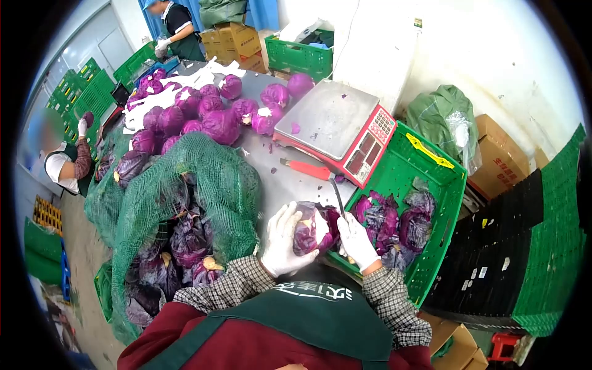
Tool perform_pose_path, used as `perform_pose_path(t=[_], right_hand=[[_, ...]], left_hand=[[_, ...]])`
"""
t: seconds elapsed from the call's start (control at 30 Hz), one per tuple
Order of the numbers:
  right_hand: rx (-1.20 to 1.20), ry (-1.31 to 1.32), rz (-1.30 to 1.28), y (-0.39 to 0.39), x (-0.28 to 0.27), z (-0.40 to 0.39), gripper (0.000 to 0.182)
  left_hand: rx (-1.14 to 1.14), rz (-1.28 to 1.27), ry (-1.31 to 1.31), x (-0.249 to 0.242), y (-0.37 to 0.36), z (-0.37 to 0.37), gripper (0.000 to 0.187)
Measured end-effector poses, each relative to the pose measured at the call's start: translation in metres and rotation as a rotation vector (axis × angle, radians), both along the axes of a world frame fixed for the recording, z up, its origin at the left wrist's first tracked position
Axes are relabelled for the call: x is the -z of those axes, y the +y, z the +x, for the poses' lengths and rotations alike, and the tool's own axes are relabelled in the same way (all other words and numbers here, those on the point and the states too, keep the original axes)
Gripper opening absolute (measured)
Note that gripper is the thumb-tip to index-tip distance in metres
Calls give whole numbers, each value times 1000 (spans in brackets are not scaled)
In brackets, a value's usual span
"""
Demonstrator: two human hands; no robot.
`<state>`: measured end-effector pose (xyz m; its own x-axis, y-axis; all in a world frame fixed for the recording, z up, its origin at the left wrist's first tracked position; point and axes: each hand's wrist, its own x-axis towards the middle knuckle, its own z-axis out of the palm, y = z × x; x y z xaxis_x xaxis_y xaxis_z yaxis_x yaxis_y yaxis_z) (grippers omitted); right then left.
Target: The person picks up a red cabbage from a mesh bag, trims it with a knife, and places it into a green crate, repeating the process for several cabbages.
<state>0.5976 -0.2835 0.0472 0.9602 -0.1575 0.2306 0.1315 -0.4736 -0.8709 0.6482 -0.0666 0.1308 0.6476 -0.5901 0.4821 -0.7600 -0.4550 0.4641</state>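
Note:
A red cabbage (313, 229) with a pale patch on top rests at the table's near edge. My left hand (285, 242), in a white glove, curves round its left side, holding it. In my right hand (357, 242), also gloved, is a knife (338, 198), its dark blade pointing up and away beside the cabbage's right side. Another knife with a red handle (308, 169) lies on the metal table (271, 185). To the right, a green crate (449, 213) holds dark purple leaves (385, 225).
A red scale (333, 120) stands ahead. Several cabbages (220, 126) lie at the back left, with a green net sack (213, 185) of untrimmed ones nearer. Two people (74, 161) (182, 34) work beyond the table. Black and green crates (493, 246) are stacked at right.

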Motion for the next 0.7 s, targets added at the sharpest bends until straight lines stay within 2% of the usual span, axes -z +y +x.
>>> perform_pose_path(t=[0.1,0.2,0.23,0.27,0.33,0.4,0.47,0.53,0.57,0.6,0.67,0.7], right_hand=[[124,37,-87,10,-12,11,28],[265,110,-28,2,25,13,27],[311,291,-27,3,10,5,35],[416,-57,-200,5,43,3,27],[301,-13,55,15,-20,-2,26],[270,-103,-6,18,-84,-7,21],[289,-117,-32,11,-122,-11,21],[343,-71,-101,5,-154,-18,20],[357,-98,-103,-3,-153,-20,23],[402,-64,-78,-12,-164,-27,24],[537,-164,-221,-61,-123,-40,34],[585,-170,-90,-91,-81,-48,40]], left_hand=[[49,-87,-13,5,8,2,93],[104,-154,-37,14,22,-4,93],[167,-177,-26,20,33,-3,96],[196,-174,36,24,44,-6,97],[164,-164,76,19,50,-10,95],[95,-120,171,7,49,-3,97],[99,-137,257,11,52,14,100],[15,-62,215,-2,38,16,103],[-88,26,220,-6,29,17,112],[-81,-8,67,5,25,23,113],[-108,-16,63,24,27,36,111],[3,26,38,25,26,45,112]])
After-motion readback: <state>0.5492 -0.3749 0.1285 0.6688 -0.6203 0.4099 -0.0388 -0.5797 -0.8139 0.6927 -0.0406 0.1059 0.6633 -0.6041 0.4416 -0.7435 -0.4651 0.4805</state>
